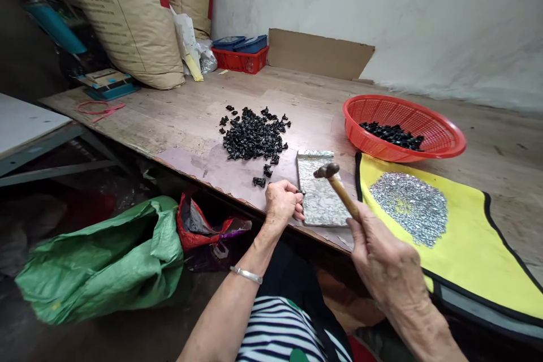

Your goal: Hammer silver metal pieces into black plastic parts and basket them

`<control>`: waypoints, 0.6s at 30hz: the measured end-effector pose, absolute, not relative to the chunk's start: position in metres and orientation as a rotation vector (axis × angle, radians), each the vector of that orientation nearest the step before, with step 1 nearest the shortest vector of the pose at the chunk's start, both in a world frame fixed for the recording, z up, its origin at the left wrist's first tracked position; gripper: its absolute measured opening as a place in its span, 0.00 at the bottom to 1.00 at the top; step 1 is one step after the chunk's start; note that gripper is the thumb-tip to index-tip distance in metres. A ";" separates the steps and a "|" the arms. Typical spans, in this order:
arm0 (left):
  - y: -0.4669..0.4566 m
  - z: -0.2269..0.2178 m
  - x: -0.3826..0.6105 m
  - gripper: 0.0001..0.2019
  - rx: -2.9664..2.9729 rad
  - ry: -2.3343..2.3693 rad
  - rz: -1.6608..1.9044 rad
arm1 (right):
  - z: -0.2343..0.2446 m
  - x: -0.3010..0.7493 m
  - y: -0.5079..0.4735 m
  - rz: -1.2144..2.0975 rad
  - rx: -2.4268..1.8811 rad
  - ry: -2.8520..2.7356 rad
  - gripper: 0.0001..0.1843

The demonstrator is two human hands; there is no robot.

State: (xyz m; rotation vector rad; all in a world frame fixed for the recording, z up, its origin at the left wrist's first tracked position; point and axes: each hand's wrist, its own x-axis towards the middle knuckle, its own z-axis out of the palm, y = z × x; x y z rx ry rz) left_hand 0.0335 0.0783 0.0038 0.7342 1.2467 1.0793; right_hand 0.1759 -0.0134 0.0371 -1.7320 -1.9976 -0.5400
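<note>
My right hand (pixel 384 254) is wrapped round the wooden handle of a small hammer (pixel 344 197), its metal head raised over a grey stone slab (pixel 320 206). At the slab's left edge, my left hand (pixel 283 202) pinches a small black part (pixel 302 193), mostly hidden by the fingers. A heap of similar black parts (pixel 254 134) lies on the table beyond my left hand, with a few loose ones nearer to me. Right of the slab, many small shiny metal pieces (pixel 409 203) are spread on a yellow cloth (pixel 470 237) with black edging.
A red plastic basket (pixel 403 103) holding black parts stands behind the cloth. At the back are a red crate (pixel 241 60) with blue boxes, a cardboard sheet (pixel 318 54) and large paper sacks (pixel 127 17). A green sack (pixel 106 260) gapes below the table's front edge.
</note>
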 end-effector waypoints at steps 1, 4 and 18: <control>0.078 0.004 0.033 0.08 0.732 1.251 1.080 | 0.033 0.174 -0.014 -0.525 -1.730 -2.029 0.18; 0.078 0.004 0.033 0.07 0.722 1.240 1.086 | 0.026 0.172 -0.016 -0.488 -1.744 -2.104 0.17; 0.077 0.005 0.034 0.06 0.735 1.250 1.066 | 0.039 0.168 -0.019 -0.615 -1.725 -2.032 0.17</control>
